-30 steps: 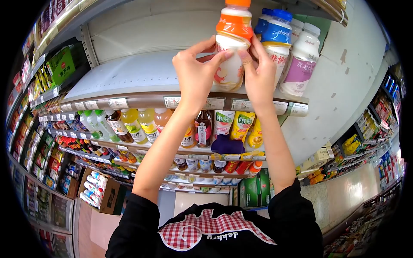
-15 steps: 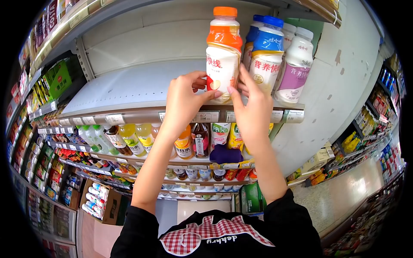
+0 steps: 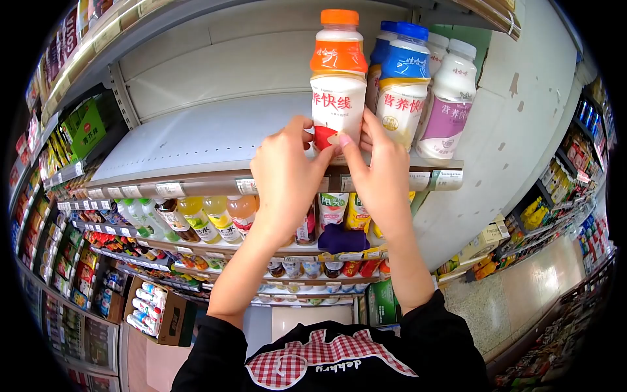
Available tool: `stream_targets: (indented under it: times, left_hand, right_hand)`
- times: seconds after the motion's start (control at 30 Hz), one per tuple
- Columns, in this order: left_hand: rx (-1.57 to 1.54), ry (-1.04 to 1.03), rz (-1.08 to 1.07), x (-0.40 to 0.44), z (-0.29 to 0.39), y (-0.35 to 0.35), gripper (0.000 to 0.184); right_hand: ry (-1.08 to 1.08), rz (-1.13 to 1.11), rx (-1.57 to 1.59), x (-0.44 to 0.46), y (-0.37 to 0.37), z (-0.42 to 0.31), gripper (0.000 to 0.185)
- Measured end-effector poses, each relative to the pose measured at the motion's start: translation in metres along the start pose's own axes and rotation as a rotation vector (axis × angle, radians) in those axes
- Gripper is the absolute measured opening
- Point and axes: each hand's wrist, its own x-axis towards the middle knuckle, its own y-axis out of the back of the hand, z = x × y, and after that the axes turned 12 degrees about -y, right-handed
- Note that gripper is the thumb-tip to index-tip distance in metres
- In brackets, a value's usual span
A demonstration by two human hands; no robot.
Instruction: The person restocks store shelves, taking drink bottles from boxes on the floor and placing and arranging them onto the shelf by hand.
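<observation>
1. We hold the orange-capped bottle upright at the front of the upper shelf, with both hands low on its body.
2. Our left hand grips its left side, fingers curled round toward the back and thumb on the front.
3. Our right hand presses its right side, the thumb's tip close to the other thumb.
4. Just right of it we see a blue-capped bottle, then a purple-labelled bottle.
5. Below, we see a purple cloth-like item in front of drinks on a lower shelf.
</observation>
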Motion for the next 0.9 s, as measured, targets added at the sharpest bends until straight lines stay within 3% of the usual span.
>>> stream_targets:
  times: [0.07,0.17,0.27,0.57,0.77,0.9]
  left_hand:
    - [-0.099,-0.033,0.005,0.001,-0.013,0.001,0.044]
    - [-0.180,-0.071,-0.002,0.007,-0.025,0.002,0.046]
    - [-0.489,-0.053,-0.067,0.013,-0.033,-0.002,0.044]
    - [-0.037,-0.021,0.019,0.011,-0.010,-0.006,0.042]
    - [-0.208,-0.037,-0.092,0.019,-0.021,0.002,0.036]
    - [-0.282,-0.027,-0.084,0.021,-0.025,-0.003,0.044]
  right_hand:
    - [0.075,0.049,-0.021,-0.003,0.000,0.002,0.051]
    - [0.023,0.121,-0.048,-0.015,0.006,-0.015,0.056]
    - [0.052,0.149,-0.107,-0.015,0.005,-0.017,0.056]
    - [0.053,0.123,-0.163,-0.006,-0.002,-0.008,0.056]
    - [-0.015,0.119,-0.178,-0.003,-0.004,-0.007,0.055]
    - [-0.024,0.129,-0.165,0.000,-0.008,-0.006,0.052]
